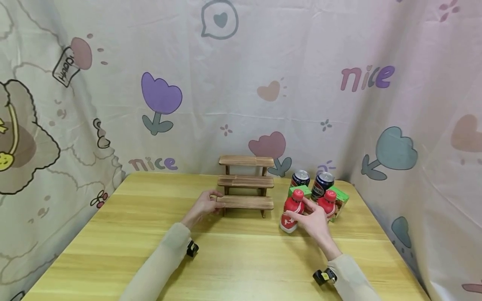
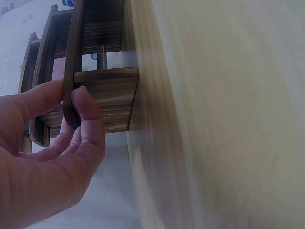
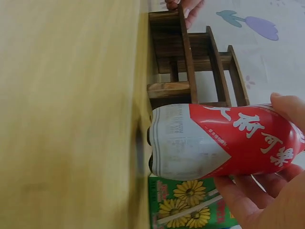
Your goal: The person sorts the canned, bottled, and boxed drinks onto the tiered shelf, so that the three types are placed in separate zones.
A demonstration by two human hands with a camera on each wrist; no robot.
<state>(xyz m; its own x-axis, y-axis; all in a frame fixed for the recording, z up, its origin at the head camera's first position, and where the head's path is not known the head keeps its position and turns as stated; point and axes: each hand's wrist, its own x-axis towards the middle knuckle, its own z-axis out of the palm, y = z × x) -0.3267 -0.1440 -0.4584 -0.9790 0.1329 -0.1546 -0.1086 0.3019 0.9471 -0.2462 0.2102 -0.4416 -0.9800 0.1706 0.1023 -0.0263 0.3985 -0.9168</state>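
Right hand (image 1: 315,219) is clamped round a red-and-white bottle (image 3: 214,140) (can't tell if its base touches down), and left of that grip the left hand (image 1: 205,203) pinches the end of the lowest shelf (image 1: 245,202) on a wooden stand (image 1: 246,181). Looks to me like the step in hand is getting hold of the bottle with the stand steadied, so the next move probably calls for not clipping the second bottle (image 1: 328,205) right of the grip, or the green cartons (image 1: 340,195) and dark cans (image 1: 322,184) behind it. Underneath it's all pale wood table (image 1: 241,267), with cartoon-print cloth (image 1: 211,62) hanging beyond and either side.
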